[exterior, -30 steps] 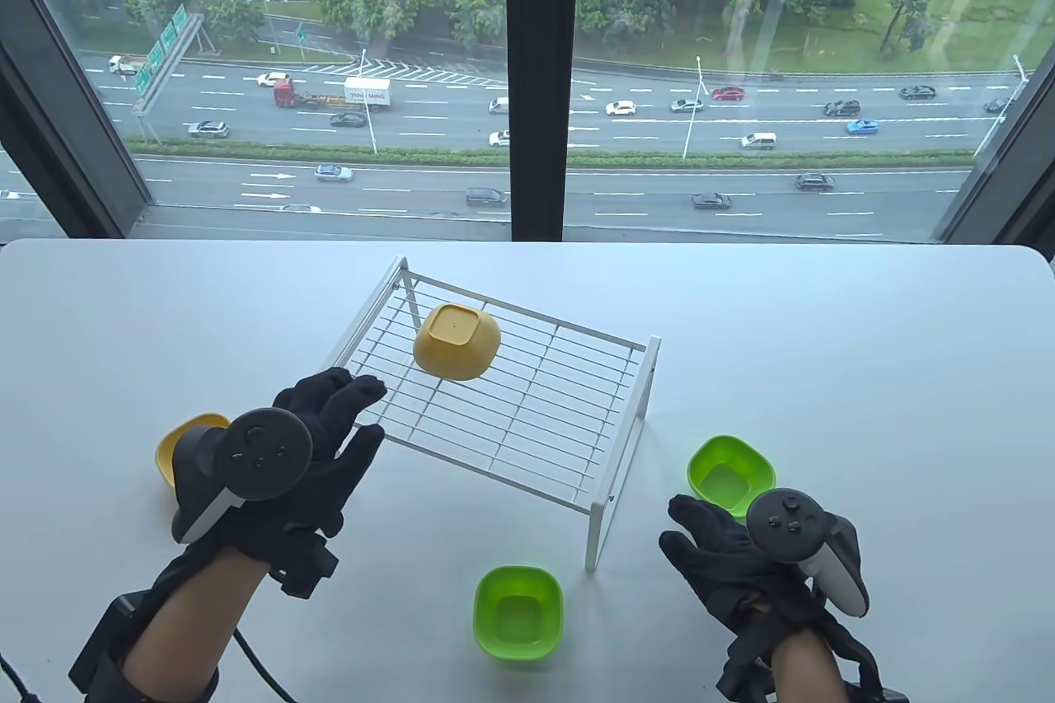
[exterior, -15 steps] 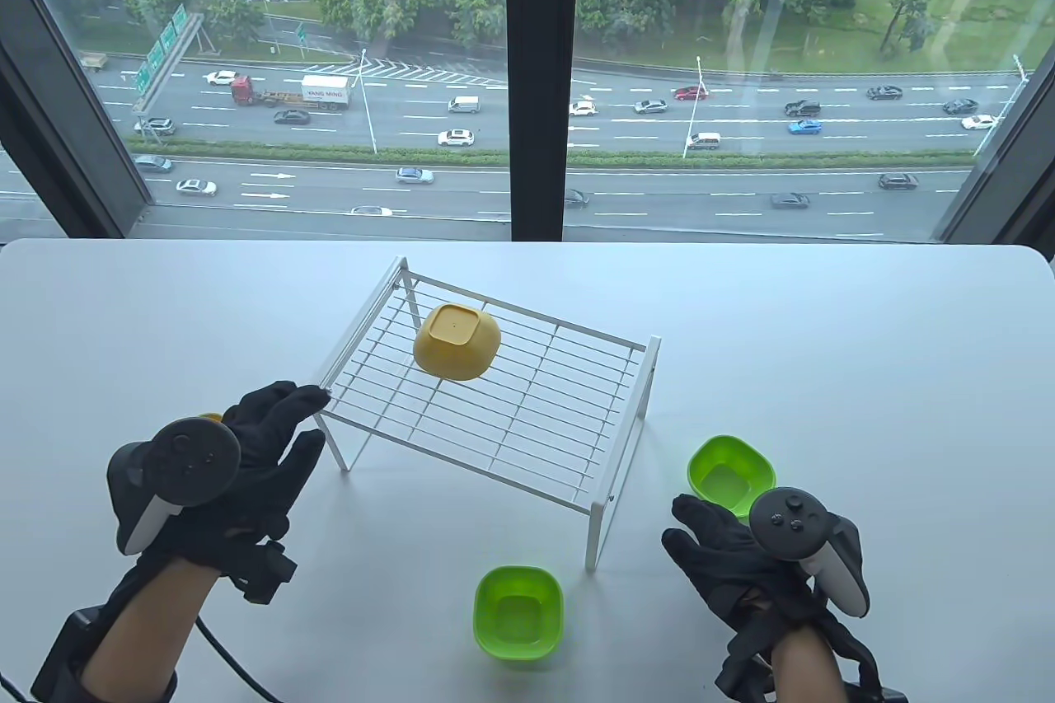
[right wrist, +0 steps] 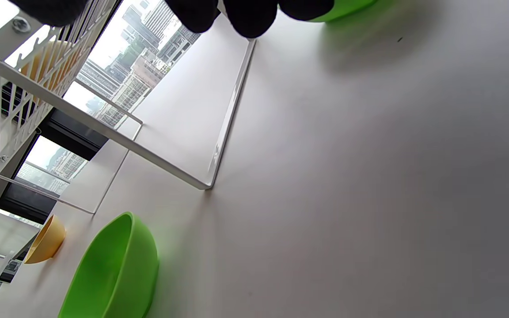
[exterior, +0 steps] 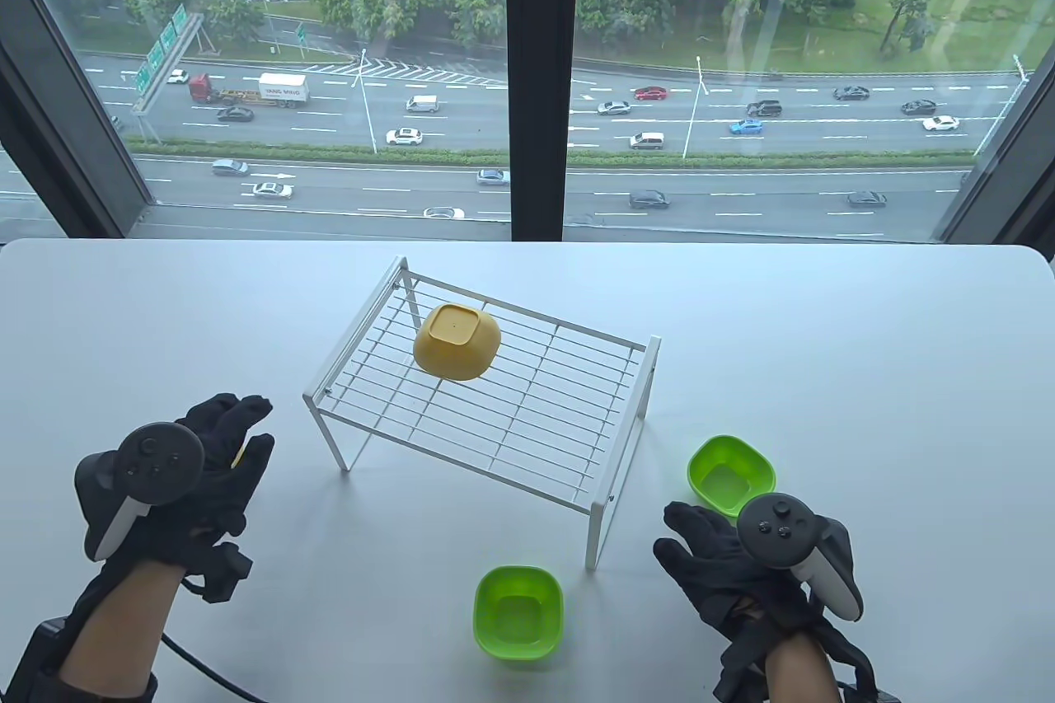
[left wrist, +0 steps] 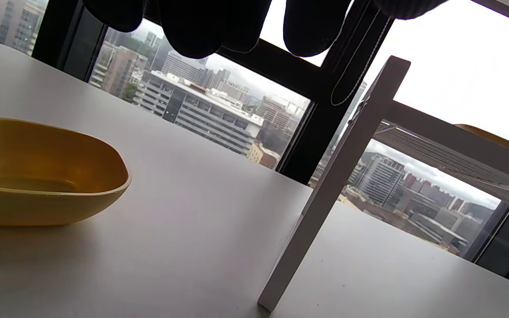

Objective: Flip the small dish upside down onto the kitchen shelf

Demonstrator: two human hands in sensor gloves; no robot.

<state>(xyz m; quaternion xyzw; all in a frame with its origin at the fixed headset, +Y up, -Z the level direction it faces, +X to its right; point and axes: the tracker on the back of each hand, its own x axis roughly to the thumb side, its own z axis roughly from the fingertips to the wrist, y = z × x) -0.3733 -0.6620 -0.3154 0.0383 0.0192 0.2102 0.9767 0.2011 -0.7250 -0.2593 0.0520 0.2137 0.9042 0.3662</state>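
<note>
Yellow dish [left wrist: 38,176] sits upright beneath the left hand [exterior: 210,460], grip relaxed, holding nothing.

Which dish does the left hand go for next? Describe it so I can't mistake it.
Start at the white wire shelf mid-table and move off its left end to the left hand. Under that hand an upright yellow dish sits on the table; its twin lies upside down on the shelf.

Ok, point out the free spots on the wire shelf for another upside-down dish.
The kitchen shelf is bare across its near and right grid. Only the far-left corner is taken, by the upside-down yellow dish. Neither hand is over it.
</note>
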